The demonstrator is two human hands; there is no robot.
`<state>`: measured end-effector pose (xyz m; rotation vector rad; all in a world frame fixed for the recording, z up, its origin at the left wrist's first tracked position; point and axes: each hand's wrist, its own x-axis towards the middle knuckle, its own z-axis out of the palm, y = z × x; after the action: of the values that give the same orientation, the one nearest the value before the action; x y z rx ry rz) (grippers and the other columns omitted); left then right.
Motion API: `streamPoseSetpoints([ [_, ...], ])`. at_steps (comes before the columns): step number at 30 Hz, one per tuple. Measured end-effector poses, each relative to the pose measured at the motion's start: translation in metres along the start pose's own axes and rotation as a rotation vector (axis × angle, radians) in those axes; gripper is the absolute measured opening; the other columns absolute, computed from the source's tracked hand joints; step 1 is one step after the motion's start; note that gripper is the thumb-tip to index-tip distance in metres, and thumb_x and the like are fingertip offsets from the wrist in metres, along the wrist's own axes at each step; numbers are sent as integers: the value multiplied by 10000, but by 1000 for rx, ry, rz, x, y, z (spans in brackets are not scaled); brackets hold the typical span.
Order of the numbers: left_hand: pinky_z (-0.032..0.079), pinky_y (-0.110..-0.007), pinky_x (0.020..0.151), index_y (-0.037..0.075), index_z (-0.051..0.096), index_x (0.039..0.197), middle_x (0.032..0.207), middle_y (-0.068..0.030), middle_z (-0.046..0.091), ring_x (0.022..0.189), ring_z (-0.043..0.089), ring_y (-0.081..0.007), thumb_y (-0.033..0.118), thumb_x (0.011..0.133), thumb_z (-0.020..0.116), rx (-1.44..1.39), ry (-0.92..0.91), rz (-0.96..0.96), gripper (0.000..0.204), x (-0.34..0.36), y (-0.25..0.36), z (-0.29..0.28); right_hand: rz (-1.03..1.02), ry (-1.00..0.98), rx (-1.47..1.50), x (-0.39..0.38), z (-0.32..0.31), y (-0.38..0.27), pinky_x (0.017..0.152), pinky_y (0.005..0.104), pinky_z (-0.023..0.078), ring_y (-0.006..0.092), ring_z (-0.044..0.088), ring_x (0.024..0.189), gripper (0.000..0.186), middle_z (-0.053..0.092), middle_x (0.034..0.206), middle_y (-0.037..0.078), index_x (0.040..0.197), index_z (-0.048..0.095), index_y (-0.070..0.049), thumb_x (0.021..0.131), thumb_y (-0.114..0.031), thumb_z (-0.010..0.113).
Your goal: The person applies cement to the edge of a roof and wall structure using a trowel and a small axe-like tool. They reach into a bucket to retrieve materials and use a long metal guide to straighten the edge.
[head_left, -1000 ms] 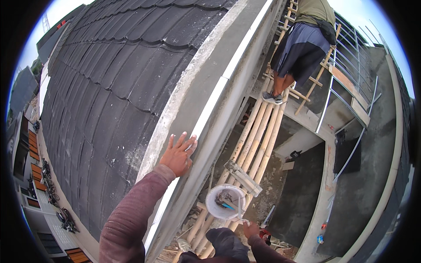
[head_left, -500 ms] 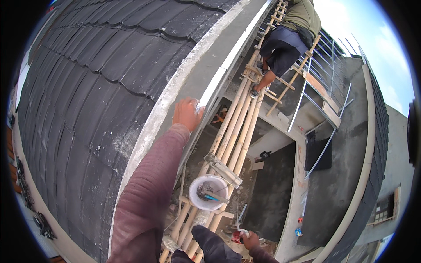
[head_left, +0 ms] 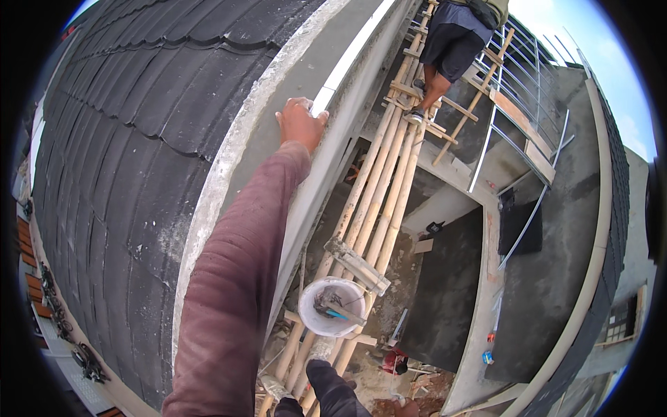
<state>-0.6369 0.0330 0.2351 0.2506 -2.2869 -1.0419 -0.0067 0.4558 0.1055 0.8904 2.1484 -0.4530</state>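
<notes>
My left hand [head_left: 302, 124] is closed at the near end of a long white strip [head_left: 353, 54], which lies along the edge of the grey concrete ledge [head_left: 288, 94]. Its fingers curl over the ledge edge. Only a part of my right hand [head_left: 405, 409] shows at the lower edge, with its fingers mostly cut off; whether it holds anything is hidden. Between my arms, a white bucket [head_left: 306, 306] stands on the bamboo poles. Grey mortar and a tool with a wooden handle [head_left: 347, 316] are inside it.
Bamboo scaffold poles [head_left: 379, 201] run away from me, with a wooden block [head_left: 358, 266] across them. Further along, a co-worker [head_left: 451, 45] stands on the poles. Dark roof tiles [head_left: 132, 181] slope at left. Far below, a person in red [head_left: 394, 361] is on the ground.
The view has shifted, and my left hand stays at the strip's end. My right hand, which held a tool with a pale handle, has dropped mostly out of the lower edge.
</notes>
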Motion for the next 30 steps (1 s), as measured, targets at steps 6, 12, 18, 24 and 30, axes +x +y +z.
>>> streamPoseSetpoints([
  [6, 300, -546, 1187, 3, 741, 1179, 1323, -173, 660, 1241, 608, -355, 335, 862, 796, -76, 7, -12, 462, -1, -5, 6, -25, 31, -97, 31, 3, 14, 1035, 549, 458, 437, 594, 1241, 805, 625, 1354, 266, 1434, 548, -21, 954, -667, 554],
  [12, 129, -617, 1250, 16, 745, 1194, 1479, -173, 553, 1487, 381, -389, 264, 961, 690, -147, 34, 33, 345, -2, -11, 20, -270, 70, -172, 81, 46, 74, 1060, 568, 447, 447, 542, 1304, 754, 544, 1441, 292, 1504, 483, -87, 1014, -657, 428],
  [18, 78, -643, 1247, 86, 713, 1288, 1566, -155, 452, 1538, 274, -376, 254, 998, 630, -43, 64, -7, 345, -16, 4, 12, -260, 151, -49, 50, 46, 62, 961, 559, 502, 448, 659, 1100, 553, 680, 1187, 263, 1317, 632, -68, 1003, -510, 518],
  [24, 127, -646, 1237, 138, 711, 1306, 1568, -145, 467, 1529, 308, -383, 271, 1018, 604, 29, 80, 118, 335, -18, -16, 6, -211, 233, 247, 66, 73, 72, 830, 499, 553, 443, 715, 942, 495, 731, 976, 270, 1080, 733, -13, 894, -471, 723],
  [30, 133, -623, 1245, 94, 682, 1345, 1611, -157, 412, 1555, 235, -409, 231, 1054, 521, -38, -55, 156, 359, -75, -45, -31, -274, 228, 234, 57, 90, 74, 799, 496, 550, 434, 713, 890, 484, 730, 950, 253, 1039, 732, -11, 891, -471, 732],
])
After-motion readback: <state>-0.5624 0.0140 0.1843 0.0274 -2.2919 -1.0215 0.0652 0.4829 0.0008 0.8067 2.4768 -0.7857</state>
